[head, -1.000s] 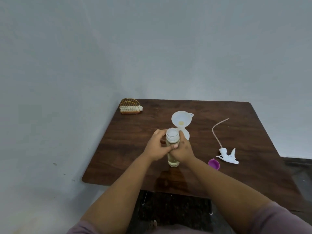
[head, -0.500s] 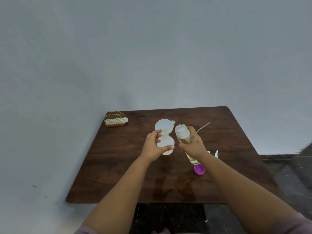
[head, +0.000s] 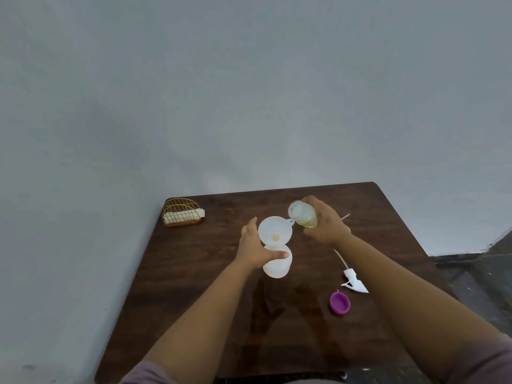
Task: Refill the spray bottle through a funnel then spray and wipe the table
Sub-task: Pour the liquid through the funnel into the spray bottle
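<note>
- The left hand (head: 256, 249) was wrapped around the white spray bottle (head: 277, 263), thumb across its front and fingers curled behind it, holding it upright on the table (head: 210, 273) near the middle.
- A white funnel (head: 274, 231) sat in the bottle's neck, looking somewhat tilted from where I stood. If that hand had loosened, I judged funnel and bottle could have tipped together.
- The right hand (head: 324, 224) gripped a small clear jar (head: 302, 214) holding pale yellow liquid, fingers closed round its body. The jar was tilted, its open mouth just beside the funnel's rim.
- The mouth looked to sit at the rim's edge rather than over the bowl, so a pour might have run down the outside onto the wood.
- The jar's mouth was wide; a fast tip could have flooded the funnel's narrow stem.
- The spray head (head: 353, 281), with its dip tube, lay on the table under the right forearm, and a purple cap (head: 340, 302) lay near it. A dropped elbow could have swept either away.
- A wire holder (head: 181, 213) with something pale in it, perhaps the wiping cloth, stood at the far left corner, well apart from the pouring.
</note>
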Demonstrator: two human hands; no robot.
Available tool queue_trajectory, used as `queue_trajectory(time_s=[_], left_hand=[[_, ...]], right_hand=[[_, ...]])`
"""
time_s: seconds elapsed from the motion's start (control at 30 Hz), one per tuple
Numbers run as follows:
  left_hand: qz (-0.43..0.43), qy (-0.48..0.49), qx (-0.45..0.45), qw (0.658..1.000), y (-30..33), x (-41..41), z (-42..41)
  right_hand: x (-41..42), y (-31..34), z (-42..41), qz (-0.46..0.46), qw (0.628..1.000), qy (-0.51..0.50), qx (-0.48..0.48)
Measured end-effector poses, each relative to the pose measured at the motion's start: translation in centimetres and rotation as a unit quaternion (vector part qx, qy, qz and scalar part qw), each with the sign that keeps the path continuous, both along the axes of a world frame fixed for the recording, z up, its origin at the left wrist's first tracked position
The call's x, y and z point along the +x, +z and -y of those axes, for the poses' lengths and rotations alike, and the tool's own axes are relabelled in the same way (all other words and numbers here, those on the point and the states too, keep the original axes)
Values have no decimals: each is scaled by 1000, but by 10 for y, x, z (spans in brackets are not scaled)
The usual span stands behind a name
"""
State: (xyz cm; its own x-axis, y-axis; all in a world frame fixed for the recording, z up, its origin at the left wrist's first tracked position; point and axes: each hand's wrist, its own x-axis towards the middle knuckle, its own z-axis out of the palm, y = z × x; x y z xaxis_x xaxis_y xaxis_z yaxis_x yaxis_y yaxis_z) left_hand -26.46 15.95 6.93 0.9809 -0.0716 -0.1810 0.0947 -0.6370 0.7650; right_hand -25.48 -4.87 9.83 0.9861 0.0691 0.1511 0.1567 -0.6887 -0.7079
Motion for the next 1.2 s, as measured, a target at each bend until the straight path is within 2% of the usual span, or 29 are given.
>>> queue_trajectory(time_s=[0.37,0.53,1.2], left_hand=[[-11,-55,-56,997,-11,28,-6],[-21,-68,-50,996,-10,31,-8],[-30,-77,-68,994,-12,37,-9]], right_hand=[[32,-6,-11,20,995,41,-88],[37,-6,-13,17,990,47,-134],[46,2,-21,25,978,101,-180]])
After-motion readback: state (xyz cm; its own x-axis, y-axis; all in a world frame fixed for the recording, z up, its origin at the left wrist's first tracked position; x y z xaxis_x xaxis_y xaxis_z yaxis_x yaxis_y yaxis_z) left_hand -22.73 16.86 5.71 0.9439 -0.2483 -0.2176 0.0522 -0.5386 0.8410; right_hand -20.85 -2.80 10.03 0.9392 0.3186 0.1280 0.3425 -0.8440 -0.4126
